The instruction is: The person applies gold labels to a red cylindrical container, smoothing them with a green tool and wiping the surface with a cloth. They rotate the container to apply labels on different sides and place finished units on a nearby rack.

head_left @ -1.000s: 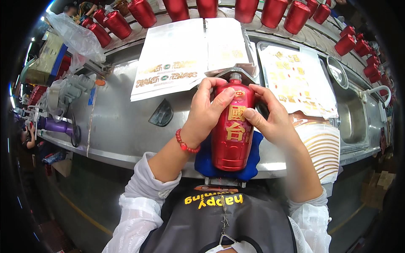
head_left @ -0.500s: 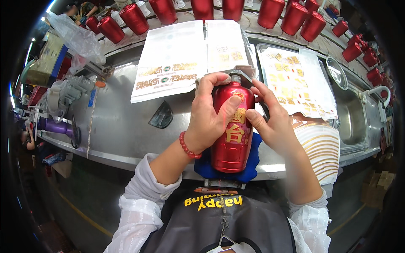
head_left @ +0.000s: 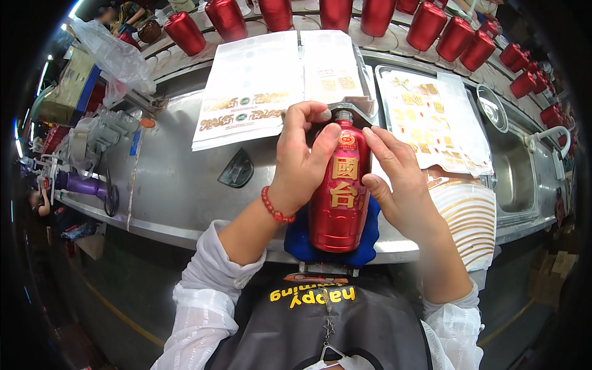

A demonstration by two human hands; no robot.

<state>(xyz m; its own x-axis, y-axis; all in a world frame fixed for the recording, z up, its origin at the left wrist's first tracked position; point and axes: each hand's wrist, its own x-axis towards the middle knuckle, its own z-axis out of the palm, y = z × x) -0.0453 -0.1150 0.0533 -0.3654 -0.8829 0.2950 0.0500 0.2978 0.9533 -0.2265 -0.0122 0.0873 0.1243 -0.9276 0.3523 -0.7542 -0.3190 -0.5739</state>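
Observation:
A glossy red bottle (head_left: 338,225) with raised gold characters lies tilted before me, its neck away from me, on a blue cloth pad (head_left: 367,242) at the bench edge. My left hand (head_left: 302,148) cups its left shoulder, fingers curled near the neck and thumb along the upper side. Against the right shoulder, my right hand (head_left: 398,176) rests its fingers, with the thumb at the bottle's side. Both hands are closed round the bottle. A round emblem (head_left: 347,141) shows between them near the neck. The bottle's underside and some fingertips are hidden.
White sticker sheets (head_left: 246,80) lie beyond my left hand; a tray of gold stickers (head_left: 425,117) stands to the right. Gold-striped sheets (head_left: 465,216) hang over the front edge. A dark scraper-like piece (head_left: 237,169) lies left. Red bottles (head_left: 336,12) line the conveyor behind. A sink (head_left: 515,176) is far right.
My left thumb has slid off the emblem, up toward the bottle's left shoulder. The right fingers have shifted slightly down along the shoulder. Red bottles on the conveyor have moved right.

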